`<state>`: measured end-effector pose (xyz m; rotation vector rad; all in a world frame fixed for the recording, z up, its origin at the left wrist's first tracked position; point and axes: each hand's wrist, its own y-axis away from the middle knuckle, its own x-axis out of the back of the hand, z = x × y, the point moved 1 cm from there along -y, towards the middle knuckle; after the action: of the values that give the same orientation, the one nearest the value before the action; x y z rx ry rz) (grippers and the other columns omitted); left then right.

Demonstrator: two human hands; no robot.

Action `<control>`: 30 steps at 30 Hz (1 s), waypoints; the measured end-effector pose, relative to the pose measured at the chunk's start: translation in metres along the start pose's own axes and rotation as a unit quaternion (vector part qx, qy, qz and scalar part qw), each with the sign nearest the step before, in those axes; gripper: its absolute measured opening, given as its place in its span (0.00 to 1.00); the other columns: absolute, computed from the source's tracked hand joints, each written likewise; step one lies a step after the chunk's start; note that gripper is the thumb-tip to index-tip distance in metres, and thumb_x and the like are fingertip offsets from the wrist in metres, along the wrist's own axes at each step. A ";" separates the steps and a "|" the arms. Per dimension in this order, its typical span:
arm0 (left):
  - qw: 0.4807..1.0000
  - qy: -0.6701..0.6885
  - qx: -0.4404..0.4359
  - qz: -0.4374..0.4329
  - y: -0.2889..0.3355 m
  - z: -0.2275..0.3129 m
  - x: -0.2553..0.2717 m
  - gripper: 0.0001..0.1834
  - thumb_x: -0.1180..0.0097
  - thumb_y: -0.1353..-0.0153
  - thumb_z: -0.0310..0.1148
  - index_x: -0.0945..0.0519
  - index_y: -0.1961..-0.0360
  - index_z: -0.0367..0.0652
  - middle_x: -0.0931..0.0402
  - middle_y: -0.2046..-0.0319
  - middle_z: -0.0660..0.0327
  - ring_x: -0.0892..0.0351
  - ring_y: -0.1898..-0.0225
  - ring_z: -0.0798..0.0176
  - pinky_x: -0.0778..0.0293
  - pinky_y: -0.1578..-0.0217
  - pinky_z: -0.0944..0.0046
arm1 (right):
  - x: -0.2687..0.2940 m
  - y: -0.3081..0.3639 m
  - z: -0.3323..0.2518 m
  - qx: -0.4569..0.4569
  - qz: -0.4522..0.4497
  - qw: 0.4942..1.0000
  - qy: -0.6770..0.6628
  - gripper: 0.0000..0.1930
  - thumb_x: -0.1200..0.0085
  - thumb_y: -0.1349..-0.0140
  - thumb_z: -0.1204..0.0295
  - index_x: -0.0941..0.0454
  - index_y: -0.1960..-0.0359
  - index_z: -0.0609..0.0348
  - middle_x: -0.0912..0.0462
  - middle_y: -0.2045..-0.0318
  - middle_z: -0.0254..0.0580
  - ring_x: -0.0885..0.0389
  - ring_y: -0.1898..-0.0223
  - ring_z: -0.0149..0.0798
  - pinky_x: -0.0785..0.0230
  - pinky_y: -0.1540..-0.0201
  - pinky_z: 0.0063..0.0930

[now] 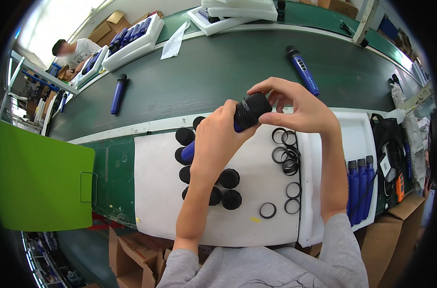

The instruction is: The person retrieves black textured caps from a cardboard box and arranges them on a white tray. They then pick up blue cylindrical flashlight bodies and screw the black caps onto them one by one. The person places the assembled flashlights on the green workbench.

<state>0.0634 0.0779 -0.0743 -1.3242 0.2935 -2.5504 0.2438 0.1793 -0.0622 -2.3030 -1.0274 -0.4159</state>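
A microphone (pixel 252 110) with a blue body and black mesh head is held above the white work mat (pixel 156 201). My left hand (pixel 219 139) is wrapped round its blue body, and the body's lower end sticks out below the fist. The thumb and fingertips of my right hand (pixel 302 106) are at the mesh head, pinching round its end. Several black microphone heads (pixel 229 178) stand on the mat, some partly hidden behind my left forearm. Several thin black rings (pixel 268 210) lie at the mat's right side, some overlapping.
Blue microphones (pixel 303 72) lie on the dark green conveyor belt (pixel 204 67) ahead. A white foam tray (pixel 310 221) with several blue bodies sits at right. Foam trays (pixel 132 43) stand beyond the belt. A bright green board (pixel 40 177) is at left. A person (pixel 76 52) sits far left.
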 end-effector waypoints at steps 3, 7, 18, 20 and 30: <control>1.000 -0.015 0.000 -0.010 0.000 -0.001 0.000 0.23 0.24 0.50 0.41 0.21 0.64 0.36 0.18 0.75 0.52 0.17 0.73 0.49 0.23 0.68 0.56 | -0.007 -0.002 -0.002 -0.100 0.007 0.994 -0.036 0.22 0.32 0.40 0.56 0.18 0.63 0.67 0.19 0.79 0.42 0.22 0.76 0.32 0.31 0.72 0.27; 1.000 -0.020 -0.003 -0.012 0.001 0.000 -0.003 0.22 0.24 0.51 0.41 0.22 0.66 0.37 0.19 0.75 0.51 0.18 0.73 0.48 0.24 0.69 0.56 | -0.017 -0.010 -0.008 -0.176 0.011 0.976 0.124 0.27 0.38 0.36 0.50 0.19 0.75 0.68 0.22 0.85 0.47 0.24 0.81 0.37 0.33 0.76 0.32; 1.000 0.019 0.009 -0.023 0.002 0.004 -0.004 0.22 0.25 0.50 0.40 0.21 0.63 0.36 0.18 0.74 0.53 0.17 0.74 0.52 0.23 0.69 0.59 | -0.007 -0.007 -0.010 -0.204 -0.046 0.973 0.097 0.20 0.35 0.37 0.58 0.19 0.59 0.66 0.19 0.78 0.35 0.26 0.80 0.27 0.39 0.78 0.23; 1.000 0.011 0.002 -0.008 0.002 0.002 -0.004 0.22 0.24 0.51 0.40 0.21 0.63 0.36 0.18 0.74 0.53 0.17 0.73 0.52 0.23 0.68 0.59 | -0.010 -0.010 -0.013 -0.258 -0.057 0.956 0.127 0.20 0.35 0.37 0.60 0.21 0.56 0.66 0.18 0.76 0.36 0.24 0.77 0.27 0.38 0.77 0.23; 0.998 0.010 0.034 -0.046 0.001 0.001 0.006 0.21 0.26 0.50 0.39 0.23 0.65 0.36 0.18 0.74 0.51 0.17 0.71 0.48 0.24 0.67 0.55 | -0.011 -0.006 -0.015 -0.192 -0.050 0.978 0.068 0.27 0.34 0.40 0.50 0.22 0.56 0.66 0.16 0.74 0.43 0.23 0.77 0.34 0.30 0.70 0.27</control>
<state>0.0607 0.0747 -0.0698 -1.3179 0.1500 -2.6248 0.2311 0.1669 -0.0538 -2.5181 -1.0719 -0.8656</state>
